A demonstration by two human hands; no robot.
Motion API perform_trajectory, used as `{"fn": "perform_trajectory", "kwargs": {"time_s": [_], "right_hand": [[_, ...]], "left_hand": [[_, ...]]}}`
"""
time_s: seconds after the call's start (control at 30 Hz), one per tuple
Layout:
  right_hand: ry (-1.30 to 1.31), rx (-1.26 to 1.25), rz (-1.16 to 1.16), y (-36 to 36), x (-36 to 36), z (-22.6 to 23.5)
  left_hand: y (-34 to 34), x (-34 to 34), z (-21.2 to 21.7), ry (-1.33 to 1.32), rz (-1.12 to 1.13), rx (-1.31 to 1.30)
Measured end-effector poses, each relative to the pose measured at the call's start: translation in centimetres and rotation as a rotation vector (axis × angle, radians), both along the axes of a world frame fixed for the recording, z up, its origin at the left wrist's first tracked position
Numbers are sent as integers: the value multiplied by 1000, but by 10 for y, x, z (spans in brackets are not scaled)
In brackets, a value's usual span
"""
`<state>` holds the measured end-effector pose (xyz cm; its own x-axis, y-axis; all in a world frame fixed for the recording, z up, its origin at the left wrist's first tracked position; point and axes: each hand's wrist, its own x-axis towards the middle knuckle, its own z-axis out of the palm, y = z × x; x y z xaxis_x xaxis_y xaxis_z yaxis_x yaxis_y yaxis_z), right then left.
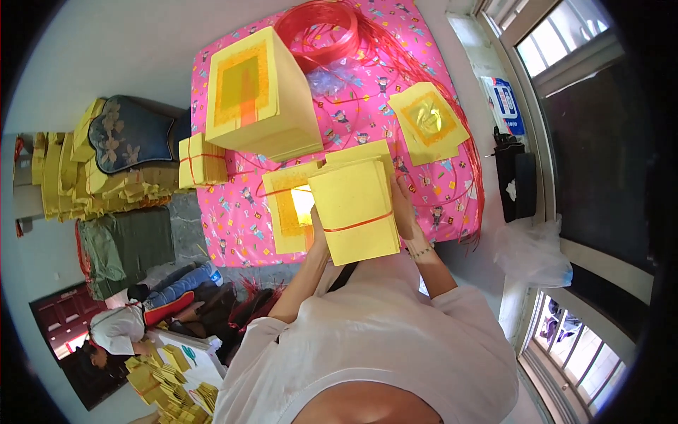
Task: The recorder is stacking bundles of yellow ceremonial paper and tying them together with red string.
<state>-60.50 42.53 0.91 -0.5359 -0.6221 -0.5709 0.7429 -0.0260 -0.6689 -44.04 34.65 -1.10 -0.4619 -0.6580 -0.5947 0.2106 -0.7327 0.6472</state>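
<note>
A bundle of yellow paper (353, 205), bound by one red plastic string, is held up at the table's near edge. My left hand (319, 225) grips its left side, fingers mostly hidden by the paper. On the other side my right hand (405, 205) presses against its edge, a bracelet on the wrist. Behind the bundle, more yellow sheets lie on the table; a yellow sheet with an orange-framed foil square (288, 219) shows at the left. Farther back stands a tall stack of yellow paper (300, 116) with an orange-bordered gold patch on top.
A pink patterned cloth (353, 127) covers the table. On it are a coil of red string (318, 53), a small tied yellow bundle (203, 161) and loose foil sheets (428, 121). A chair back (134, 134) stands left; another person (116, 328) works at lower left.
</note>
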Motion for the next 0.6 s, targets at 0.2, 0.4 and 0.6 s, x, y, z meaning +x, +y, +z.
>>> {"fn": "perform_trajectory", "kwargs": {"time_s": [0.2,0.4,0.6], "right_hand": [[85,-73,-10,6,-3,36],[48,-131,-89,4,-6,69],[218,-186,-53,-9,-19,121]], "left_hand": [[2,-11,47,40,32,-8],[-16,-21,96,100,43,-42],[-39,-31,138,203,-53,-245]]}}
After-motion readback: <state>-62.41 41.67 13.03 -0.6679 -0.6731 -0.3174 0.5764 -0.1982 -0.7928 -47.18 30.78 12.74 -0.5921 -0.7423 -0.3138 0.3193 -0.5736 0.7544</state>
